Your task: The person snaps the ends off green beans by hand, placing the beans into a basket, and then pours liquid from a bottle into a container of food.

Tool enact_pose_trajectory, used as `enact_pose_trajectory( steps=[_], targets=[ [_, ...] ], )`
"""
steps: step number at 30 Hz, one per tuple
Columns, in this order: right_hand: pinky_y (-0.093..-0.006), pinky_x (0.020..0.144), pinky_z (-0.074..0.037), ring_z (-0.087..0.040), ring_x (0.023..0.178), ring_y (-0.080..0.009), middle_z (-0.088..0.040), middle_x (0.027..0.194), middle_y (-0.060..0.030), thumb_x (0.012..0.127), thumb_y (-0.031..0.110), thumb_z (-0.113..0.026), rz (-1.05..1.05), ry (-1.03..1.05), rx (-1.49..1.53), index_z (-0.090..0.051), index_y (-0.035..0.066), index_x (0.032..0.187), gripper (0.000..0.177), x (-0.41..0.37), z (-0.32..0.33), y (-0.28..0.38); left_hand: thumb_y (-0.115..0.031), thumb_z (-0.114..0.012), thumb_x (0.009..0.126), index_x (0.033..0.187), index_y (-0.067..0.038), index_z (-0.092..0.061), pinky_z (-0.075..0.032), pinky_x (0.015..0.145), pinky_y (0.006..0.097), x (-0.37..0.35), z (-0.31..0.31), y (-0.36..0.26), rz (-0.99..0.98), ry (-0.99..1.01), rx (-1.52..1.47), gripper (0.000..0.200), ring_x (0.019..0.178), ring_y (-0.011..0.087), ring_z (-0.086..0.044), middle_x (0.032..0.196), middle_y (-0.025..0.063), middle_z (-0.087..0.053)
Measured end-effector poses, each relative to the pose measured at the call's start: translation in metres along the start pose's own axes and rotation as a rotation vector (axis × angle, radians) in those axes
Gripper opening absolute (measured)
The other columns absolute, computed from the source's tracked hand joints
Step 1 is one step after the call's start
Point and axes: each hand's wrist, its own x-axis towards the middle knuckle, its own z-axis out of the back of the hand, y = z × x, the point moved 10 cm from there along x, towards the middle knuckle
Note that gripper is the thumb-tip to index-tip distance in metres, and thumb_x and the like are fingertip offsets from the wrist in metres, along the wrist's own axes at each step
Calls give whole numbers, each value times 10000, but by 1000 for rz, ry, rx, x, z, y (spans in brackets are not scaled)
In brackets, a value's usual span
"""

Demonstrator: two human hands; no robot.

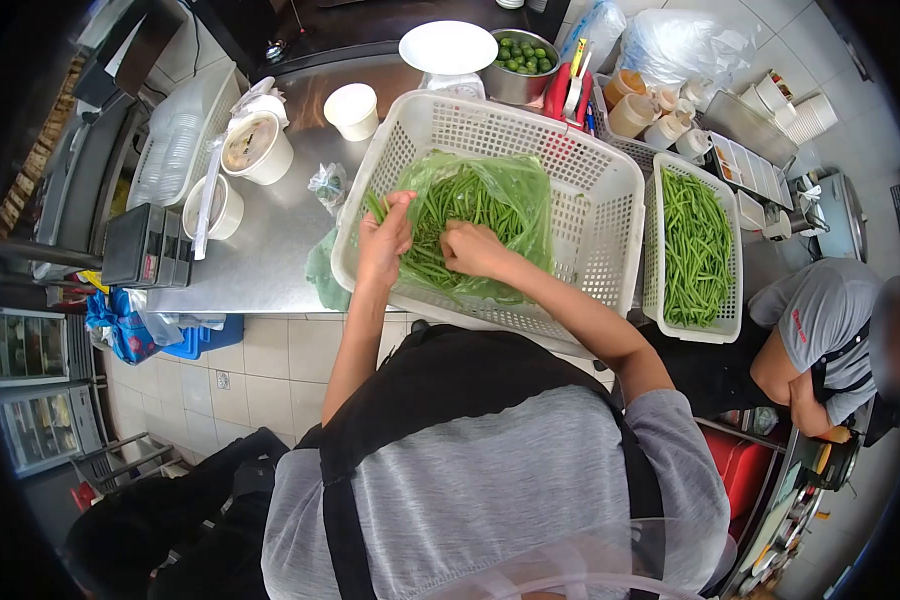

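My left hand (384, 240) is closed around a few green beans (375, 206), whose ends stick out past the fingers, above the left side of a large white perforated crate (590, 165). Inside the crate lies an opened green plastic bag (535, 200) full of green beans (475, 200). My right hand (473, 248) reaches into this bag with curled fingers, closed at the beans; its fingertips are partly hidden among them. Another white basket (653, 250), holding trimmed-looking green beans (692, 245), stands to the right of the crate.
Left on the steel table (295, 235) are white tubs (257, 147), a small plastic bag (328, 185) and dark boxes (148, 245). Behind the crate stand a scale (448, 50), a pot of small green fruits (522, 55) and red-handled scissors (570, 90). A co-worker (820, 330) is at right.
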Motion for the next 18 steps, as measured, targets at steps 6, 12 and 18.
enact_pose_trajectory(
  steps=[6, 12, 18],
  targets=[
    [-357, 661, -482, -609, 733, -291, -612, 773, -109, 663, 159, -661, -18, -96, 189, -614, 12, 752, 178, -5, 61, -2, -105, -607, 824, 939, -53, -659, -368, 481, 261, -5, -20, -19, -424, 1, 764, 137, 532, 113, -474, 550, -10, -425],
    [-294, 636, -475, -612, 661, -180, -642, 737, -85, 702, 73, -657, 45, -134, 534, -637, 19, 846, 155, 2, 63, -24, -77, -643, 749, 940, -35, -647, -427, 629, 362, -21, -49, -16, -561, 105, 1312, 196, 714, 277, -557, 760, 119, -518],
    [-326, 741, -425, -569, 798, -180, -617, 818, -35, 704, 89, -678, 79, -279, 296, -657, 83, 858, 156, -13, 85, -16, -108, -656, 741, 884, -23, -637, -427, 635, 394, -20, -44, -13, -587, 63, 1397, 167, 725, 315, -557, 782, 125, -534]
  ],
)
